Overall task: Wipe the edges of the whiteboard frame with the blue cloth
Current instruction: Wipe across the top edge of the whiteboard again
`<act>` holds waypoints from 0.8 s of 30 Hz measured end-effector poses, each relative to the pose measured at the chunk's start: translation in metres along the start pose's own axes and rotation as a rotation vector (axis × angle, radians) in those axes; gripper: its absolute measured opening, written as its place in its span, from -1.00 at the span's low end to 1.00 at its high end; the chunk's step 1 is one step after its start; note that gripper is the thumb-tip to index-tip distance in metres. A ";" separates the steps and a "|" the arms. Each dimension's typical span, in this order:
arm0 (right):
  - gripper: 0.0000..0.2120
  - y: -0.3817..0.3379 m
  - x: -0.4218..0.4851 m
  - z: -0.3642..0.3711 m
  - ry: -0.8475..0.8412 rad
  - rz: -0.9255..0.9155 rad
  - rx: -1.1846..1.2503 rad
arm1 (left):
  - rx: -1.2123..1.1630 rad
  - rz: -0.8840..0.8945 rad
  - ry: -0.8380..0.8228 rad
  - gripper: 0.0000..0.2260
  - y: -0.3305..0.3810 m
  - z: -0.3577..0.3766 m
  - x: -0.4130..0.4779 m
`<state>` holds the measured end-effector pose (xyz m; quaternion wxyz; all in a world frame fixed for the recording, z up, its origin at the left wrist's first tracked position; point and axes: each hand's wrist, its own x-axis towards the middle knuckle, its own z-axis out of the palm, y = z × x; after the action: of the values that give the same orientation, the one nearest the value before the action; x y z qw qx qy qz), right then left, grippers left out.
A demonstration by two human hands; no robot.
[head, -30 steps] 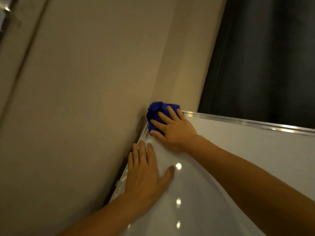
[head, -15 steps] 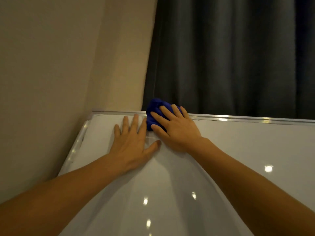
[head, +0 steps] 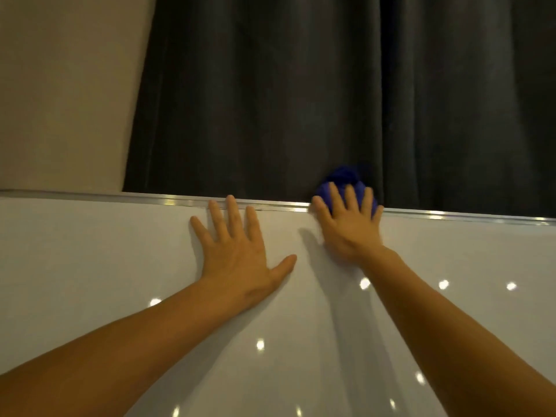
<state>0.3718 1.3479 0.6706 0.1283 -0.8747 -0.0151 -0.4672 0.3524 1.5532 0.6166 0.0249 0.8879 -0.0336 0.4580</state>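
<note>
With my right hand (head: 349, 224) spread flat and its fingers (head: 335, 195) pressing the blue cloth (head: 343, 179) onto the far rail of the whiteboard frame (head: 451, 216), I judge the cloth soft and light, bunched into a wad that will squash and slide easily along the metal. It sits right on the far edge, just in front of the dark curtain (head: 301, 100). My left hand (head: 237, 251) lies open and holds nothing, palm flat on the whiteboard (head: 90, 251), fingertips at the rail. I would keep the wad under the fingers, since the glossy rail looks slippery. A beige wall (head: 66, 85) stands far left.
</note>
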 end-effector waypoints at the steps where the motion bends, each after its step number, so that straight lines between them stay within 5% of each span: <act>1: -0.34 -0.017 -0.007 0.008 -0.005 -0.132 0.017 | 0.006 -0.011 0.006 0.06 0.007 0.002 0.002; 4: -0.36 -0.040 -0.026 0.025 -0.018 -0.448 0.047 | 0.023 0.006 0.016 0.03 0.022 0.006 0.004; 6: -0.37 -0.019 -0.016 0.017 -0.026 -0.483 0.001 | 0.012 -0.008 0.031 0.02 0.027 0.006 0.003; 13: -0.35 0.075 0.002 -0.024 -0.039 0.161 -0.060 | -0.026 0.026 0.042 0.02 0.023 0.003 -0.003; 20: -0.41 -0.004 -0.007 -0.012 -0.237 -0.331 0.023 | -0.042 -0.063 -0.083 0.08 0.060 -0.006 -0.001; 24: -0.46 0.034 0.007 -0.030 -0.268 -0.351 -0.088 | -0.038 -0.058 -0.089 0.07 0.087 -0.005 0.000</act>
<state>0.3564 1.3069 0.6844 0.0037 -0.9176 -0.1635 -0.3622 0.3416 1.4666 0.6209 0.0536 0.9073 -0.0174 0.4166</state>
